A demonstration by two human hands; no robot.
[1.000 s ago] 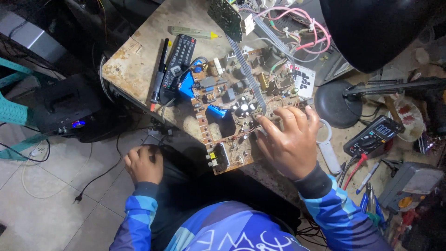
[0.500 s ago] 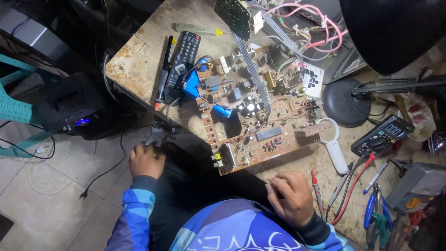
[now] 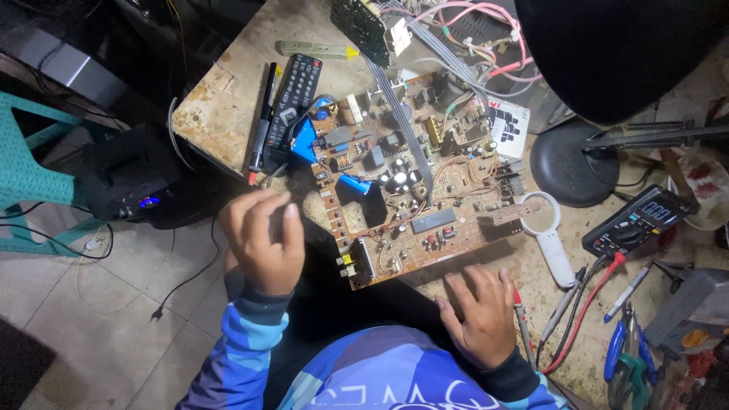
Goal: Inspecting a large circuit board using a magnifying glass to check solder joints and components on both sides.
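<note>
With the brown circuit board (image 3: 410,190) lying flat at the near edge of the surface (image 3: 228,106), the left hand (image 3: 262,239) hovers beside it, fingers loosely curled and empty, while the right hand (image 3: 480,315) rests spread and empty just below; any lift would go best by the bare edges, clear of the ribbon cable (image 3: 402,129).

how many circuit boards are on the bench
2: a large brown circuit board lying flat mid-bench before both hands, and a dark board tilted at the top edge among wires. More may be hidden.

Worn wooden workbench (image 3: 220,114), tiled floor (image 3: 91,304), teal chair (image 3: 30,167).
</note>
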